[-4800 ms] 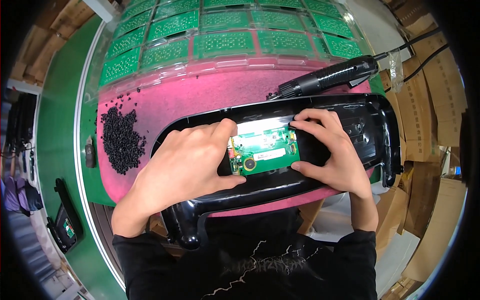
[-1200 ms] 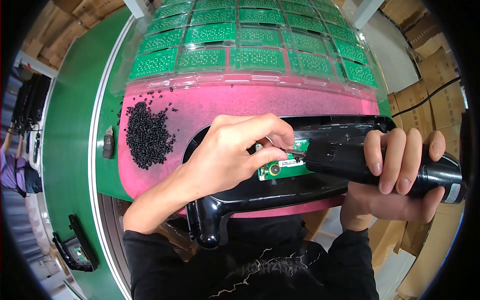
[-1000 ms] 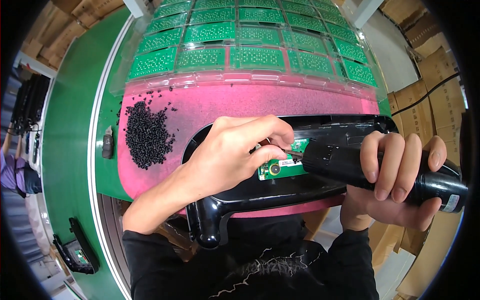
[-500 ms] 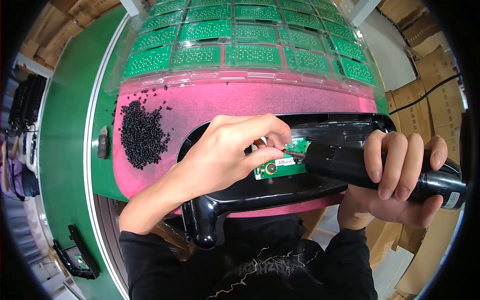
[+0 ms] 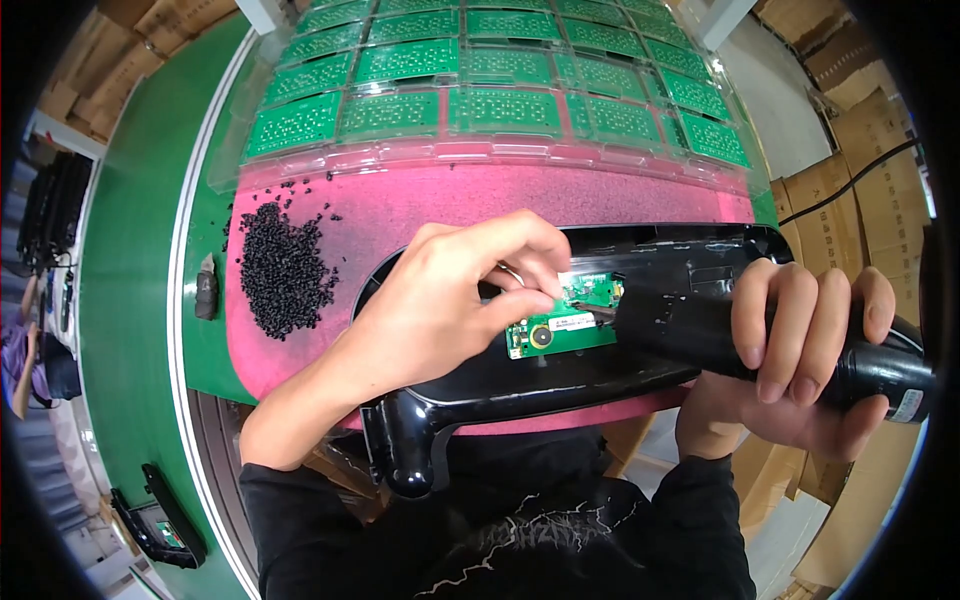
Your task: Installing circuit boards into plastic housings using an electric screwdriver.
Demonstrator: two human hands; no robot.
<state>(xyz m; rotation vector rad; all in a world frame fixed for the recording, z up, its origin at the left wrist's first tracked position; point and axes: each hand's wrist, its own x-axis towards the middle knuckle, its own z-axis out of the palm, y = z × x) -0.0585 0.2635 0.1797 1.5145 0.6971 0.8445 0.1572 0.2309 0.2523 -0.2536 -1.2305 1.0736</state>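
Note:
My right hand (image 5: 805,335) is wrapped round a thick black electric screwdriver (image 5: 670,325), held almost level and pointing left. Its thin metal bit (image 5: 595,312) reaches over a green circuit board (image 5: 570,332) with a round part and a white label. The board lies inside a black plastic housing (image 5: 500,385), whose stubby handle-like end sticks out toward me. Just left of the bit, my left hand (image 5: 470,285) has thumb and fingers curled together in a pinch, a little apart from the bit's tip. Whatever those fingers hold, if anything, is hidden.
A heap of small black screws (image 5: 285,270) lies on the pink mat (image 5: 430,195), left of the housing. Beyond it, clear trays (image 5: 400,155) hold rows of green boards. A small dark wrapped object (image 5: 206,290) rests beside the mat. Cardboard boxes (image 5: 880,220) stand at right.
My left hand has drawn slightly left and up, away from the bit, so more of the bit and board shows. The screwdriver has barely moved.

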